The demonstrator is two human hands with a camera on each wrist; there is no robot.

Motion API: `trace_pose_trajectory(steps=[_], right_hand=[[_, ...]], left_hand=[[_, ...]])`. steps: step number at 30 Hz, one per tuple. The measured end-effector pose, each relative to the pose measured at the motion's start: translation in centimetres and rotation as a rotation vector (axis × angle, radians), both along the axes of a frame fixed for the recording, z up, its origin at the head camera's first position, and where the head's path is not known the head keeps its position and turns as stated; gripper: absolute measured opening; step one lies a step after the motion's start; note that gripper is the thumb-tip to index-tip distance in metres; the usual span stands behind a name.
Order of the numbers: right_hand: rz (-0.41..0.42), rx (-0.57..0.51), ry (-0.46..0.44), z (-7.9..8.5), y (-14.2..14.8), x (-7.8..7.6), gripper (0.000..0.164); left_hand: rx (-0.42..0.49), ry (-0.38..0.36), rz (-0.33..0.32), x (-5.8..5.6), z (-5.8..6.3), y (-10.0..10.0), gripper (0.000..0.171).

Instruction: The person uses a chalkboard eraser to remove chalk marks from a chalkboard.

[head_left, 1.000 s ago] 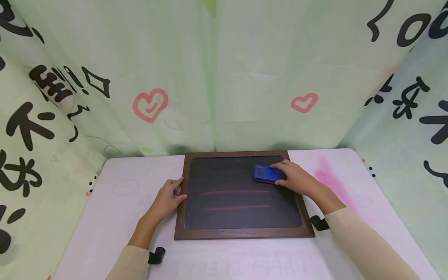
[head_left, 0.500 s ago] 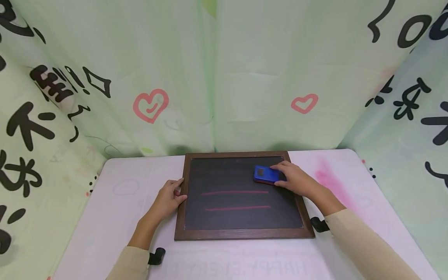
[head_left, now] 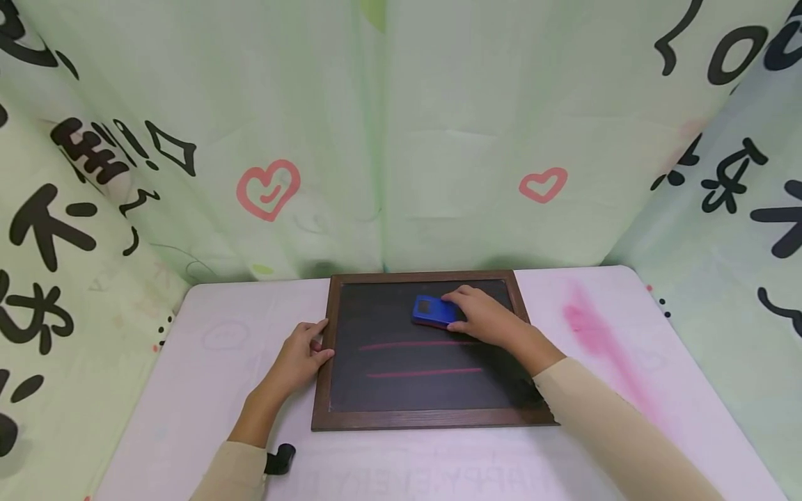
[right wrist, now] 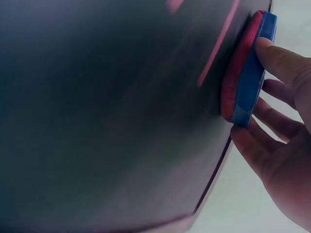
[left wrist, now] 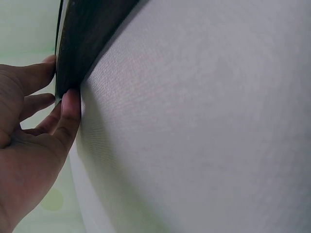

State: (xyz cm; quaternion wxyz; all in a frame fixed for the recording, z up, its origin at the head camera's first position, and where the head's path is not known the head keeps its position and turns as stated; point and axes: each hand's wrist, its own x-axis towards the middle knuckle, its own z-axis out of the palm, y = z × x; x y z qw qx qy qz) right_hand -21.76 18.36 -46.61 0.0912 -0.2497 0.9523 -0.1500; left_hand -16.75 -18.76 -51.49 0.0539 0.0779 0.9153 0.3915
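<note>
Around the wood-framed blackboard (head_left: 413, 394), a whitish bench (head_left: 200, 396) is extending on both sides, with a pink smear (head_left: 592, 330) showing to the board's right and a pale green curtain (head_left: 457, 174) with red hearts hanging behind it. A beige right sleeve (head_left: 620, 431) is crossing the board's right edge, hiding part of its frame. In the board's far half, the right hand (head_left: 482, 316) is holding a blue eraser (head_left: 432, 308) between thumb and fingers; two pink chalk lines (head_left: 413, 374) are running across nearer the board's middle. The left hand (head_left: 297, 358) is holding the board's left edge. The right-wrist view is revealing the eraser's thick red underside (right wrist: 239, 73), facing the board, while the head view is showing merely a thin strip. The left-wrist view is exposing the frame's dark outer side (left wrist: 82, 46), fingertips touching it.
</note>
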Motion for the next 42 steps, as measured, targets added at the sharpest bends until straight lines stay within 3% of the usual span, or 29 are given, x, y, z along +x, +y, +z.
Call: trace_pose_trajectory(steps=[12, 25, 32, 42], right_hand=[[0.072, 0.065, 0.024, -0.5, -7.7, -0.2, 0.059], [0.082, 0.177, 0.113, -0.5, -14.5, 1.4, 0.055], [0.063, 0.181, 0.096, -0.3, -14.9, 1.5, 0.056], [0.060, 0.094, 0.049, -0.1, -12.2, 0.9, 0.056]], left_hand=[[0.006, 0.009, -0.003, 0.2, 0.3, 0.0, 0.063], [-0.008, 0.014, 0.000, 0.0, 0.2, 0.1, 0.062], [-0.003, 0.036, -0.003, 0.2, 0.0, 0.1, 0.061], [-0.011, 0.076, -0.021, 0.0, -0.2, -0.1, 0.061]])
